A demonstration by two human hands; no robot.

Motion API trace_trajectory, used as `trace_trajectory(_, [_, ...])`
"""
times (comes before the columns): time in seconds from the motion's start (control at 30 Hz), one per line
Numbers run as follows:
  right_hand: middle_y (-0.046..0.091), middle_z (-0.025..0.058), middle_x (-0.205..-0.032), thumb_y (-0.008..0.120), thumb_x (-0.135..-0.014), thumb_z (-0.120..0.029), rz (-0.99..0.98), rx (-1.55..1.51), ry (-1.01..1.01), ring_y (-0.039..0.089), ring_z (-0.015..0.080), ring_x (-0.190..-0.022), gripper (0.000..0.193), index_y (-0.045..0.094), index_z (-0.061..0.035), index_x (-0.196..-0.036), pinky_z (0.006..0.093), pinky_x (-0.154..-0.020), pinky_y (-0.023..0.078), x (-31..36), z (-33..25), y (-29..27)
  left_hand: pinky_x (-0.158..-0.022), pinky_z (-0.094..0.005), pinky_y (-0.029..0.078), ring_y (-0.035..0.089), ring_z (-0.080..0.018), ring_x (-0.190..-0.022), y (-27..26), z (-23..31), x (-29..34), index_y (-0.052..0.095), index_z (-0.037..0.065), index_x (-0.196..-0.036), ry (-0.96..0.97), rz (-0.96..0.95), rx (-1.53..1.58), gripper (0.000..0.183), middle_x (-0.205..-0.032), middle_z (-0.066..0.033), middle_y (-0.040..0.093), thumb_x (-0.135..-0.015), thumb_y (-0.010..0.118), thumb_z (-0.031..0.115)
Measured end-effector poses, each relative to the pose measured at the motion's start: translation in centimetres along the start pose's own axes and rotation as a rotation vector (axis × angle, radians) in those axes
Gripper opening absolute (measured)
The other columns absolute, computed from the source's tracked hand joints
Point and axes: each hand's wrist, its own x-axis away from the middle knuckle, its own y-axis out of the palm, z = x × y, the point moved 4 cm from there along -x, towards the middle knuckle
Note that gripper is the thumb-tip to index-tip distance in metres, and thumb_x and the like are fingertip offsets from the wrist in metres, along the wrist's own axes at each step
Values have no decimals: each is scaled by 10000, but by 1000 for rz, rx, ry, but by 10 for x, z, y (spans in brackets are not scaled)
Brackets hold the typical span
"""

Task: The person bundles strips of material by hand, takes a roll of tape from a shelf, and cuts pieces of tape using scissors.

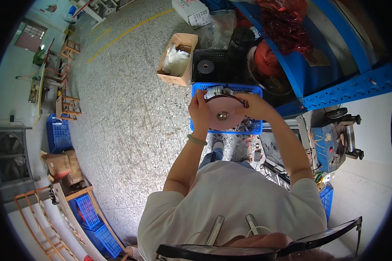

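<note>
A flat pink disc (217, 108) with a small metal-looking hub at its middle is held up in front of me, above a blue plastic basket (260, 126). My left hand (199, 109) grips its left edge, thumb and fingers near the rim. On the right side, my right hand (253, 107) holds the disc, with fingers bent over its face and edge. A dark brown strip (231, 96) curves along the far rim and reaches toward the right fingers; whether it is part of the disc I cannot tell. Small grey metal-looking parts (244, 126) lie in the basket.
Beyond the basket stand a black crate (197, 55) with a dark roll (205, 66) and an open cardboard box (192, 41) holding white plastic. A blue metal rack (335, 90) rises at the right, above a blue machine (329, 148). Wooden stools (68, 107) stand far left.
</note>
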Motion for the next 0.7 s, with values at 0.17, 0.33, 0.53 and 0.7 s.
trace_trajectory(0.17, [658,66,-920,737,-741,-124,73,-495,118,607,120,-821,400,598,26,-1085,273,-761,486,58,28,-9,-929,-332,446,565,-211,-1066,24,36,37,543,-37,-1171,-469,-948,648,553,-1135,-149,597,-948,426,455])
trace_trajectory(0.33, [646,60,-990,720,-770,-142,51,-944,56,591,135,-918,373,607,7,-1092,285,-840,452,113,44,15,-944,-274,401,524,-170,-1106,78,54,93,469,27,-1280,-632,-1116,591,423,-1217,-94,546,-961,442,303])
trace_trajectory(0.53, [612,39,-1039,728,-783,-246,420,-1442,180,601,147,-916,472,560,-31,-1168,307,-785,494,180,69,55,-994,-244,361,478,-183,-1142,133,-54,169,344,63,-1344,-576,-1359,694,414,-1269,-112,478,-939,422,103])
trace_trajectory(0.7, [643,79,-881,692,-818,-295,664,-1039,468,635,131,-697,433,588,23,-1094,264,-602,523,264,82,52,-990,-358,386,512,-255,-1035,155,8,231,442,56,-1172,-1028,-1373,1032,326,-1115,-136,525,-908,485,242])
